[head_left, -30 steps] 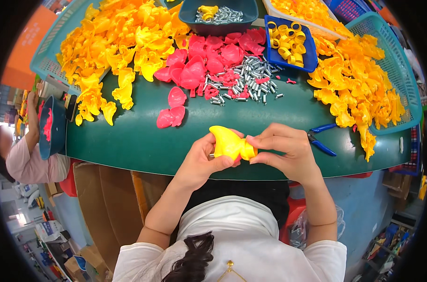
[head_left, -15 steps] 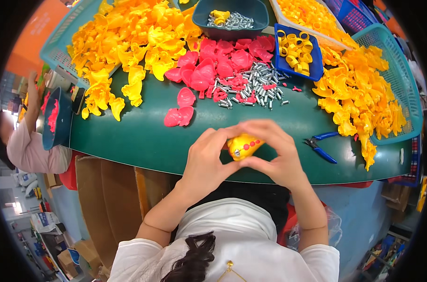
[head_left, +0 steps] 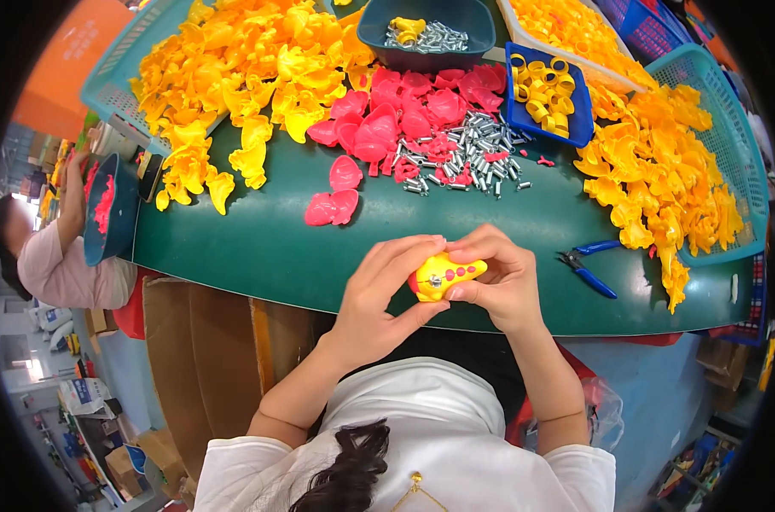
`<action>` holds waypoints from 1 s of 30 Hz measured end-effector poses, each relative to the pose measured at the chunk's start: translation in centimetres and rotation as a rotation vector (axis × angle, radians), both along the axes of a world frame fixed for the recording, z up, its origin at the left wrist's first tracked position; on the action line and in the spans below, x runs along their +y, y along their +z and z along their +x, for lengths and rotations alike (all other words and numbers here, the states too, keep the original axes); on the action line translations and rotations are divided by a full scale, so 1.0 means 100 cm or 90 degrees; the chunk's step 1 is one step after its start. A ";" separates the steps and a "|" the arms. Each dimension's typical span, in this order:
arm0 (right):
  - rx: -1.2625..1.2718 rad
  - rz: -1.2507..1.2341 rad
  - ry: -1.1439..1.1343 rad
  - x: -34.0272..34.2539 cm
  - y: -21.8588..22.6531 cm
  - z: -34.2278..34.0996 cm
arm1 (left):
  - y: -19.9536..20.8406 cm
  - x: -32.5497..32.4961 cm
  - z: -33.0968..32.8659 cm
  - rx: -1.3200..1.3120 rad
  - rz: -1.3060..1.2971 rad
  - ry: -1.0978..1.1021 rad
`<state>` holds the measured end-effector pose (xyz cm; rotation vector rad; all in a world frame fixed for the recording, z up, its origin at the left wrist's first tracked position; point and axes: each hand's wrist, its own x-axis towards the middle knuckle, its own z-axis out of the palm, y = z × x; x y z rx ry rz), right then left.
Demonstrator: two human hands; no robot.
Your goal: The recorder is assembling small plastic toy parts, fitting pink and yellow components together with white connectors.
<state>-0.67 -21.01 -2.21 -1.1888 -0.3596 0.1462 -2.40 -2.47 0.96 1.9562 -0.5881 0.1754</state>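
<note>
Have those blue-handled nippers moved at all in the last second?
No: against the yellow pile to their right, the blue-handled nippers lie the same; the whole view shifted.

Glossy, smooth plastic makes up the toy [head_left: 447,277] and the pink shells [head_left: 377,133]. The pins [head_left: 481,154] look like shiny metal; the tabletop [head_left: 259,235] is smooth with soft sheen, the carton [head_left: 201,350] matt cardboard.

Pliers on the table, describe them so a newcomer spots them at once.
On the green table, look between the person's right hand and the right-hand yellow pile. The pliers lie there, their spread blue handles setting them apart from that pile.
</note>
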 end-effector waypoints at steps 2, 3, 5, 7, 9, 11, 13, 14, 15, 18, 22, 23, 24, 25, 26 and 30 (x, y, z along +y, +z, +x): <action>0.043 0.040 -0.006 0.004 0.007 -0.001 | -0.004 -0.001 -0.003 0.040 -0.039 0.006; -0.019 -0.049 -0.023 0.005 0.016 -0.002 | -0.003 0.000 -0.002 0.040 -0.038 0.008; -0.083 -0.139 -0.040 0.008 0.018 -0.003 | -0.001 0.003 -0.001 -0.020 0.070 0.010; -0.133 -0.151 -0.046 0.011 0.009 -0.004 | -0.004 0.007 -0.002 -0.056 0.103 0.023; -0.112 -0.156 -0.037 0.015 0.006 -0.010 | -0.003 0.011 -0.002 -0.097 0.137 0.045; -0.116 -0.126 -0.064 0.024 0.003 -0.016 | 0.001 0.015 -0.009 -0.104 0.145 0.045; -0.110 -0.113 -0.055 0.037 0.002 -0.018 | 0.007 0.028 -0.022 -0.073 0.191 0.069; -0.095 -0.155 0.021 0.043 0.004 -0.016 | 0.012 0.036 -0.028 -0.043 0.231 0.087; -0.079 -0.194 0.094 0.048 0.005 -0.012 | 0.021 0.049 -0.034 0.010 0.305 0.099; -0.162 -0.330 0.142 0.046 0.020 0.003 | 0.062 0.107 -0.051 0.162 0.520 0.193; -0.255 -0.489 0.105 0.043 0.027 0.027 | 0.061 0.173 -0.080 0.332 0.745 0.371; -0.269 -0.519 0.104 0.047 0.030 0.038 | 0.055 0.182 -0.082 0.378 0.757 0.417; -0.277 -0.517 0.105 0.053 0.030 0.048 | 0.052 0.186 -0.074 0.280 0.748 0.446; -0.351 -0.548 0.068 0.063 0.028 0.058 | 0.051 0.190 -0.061 0.183 0.737 0.473; -0.424 -0.581 0.029 0.073 0.023 0.069 | 0.050 0.187 -0.040 0.175 0.631 0.492; -0.688 -0.686 -0.130 0.110 0.008 0.119 | 0.028 0.162 0.048 -0.159 0.554 0.384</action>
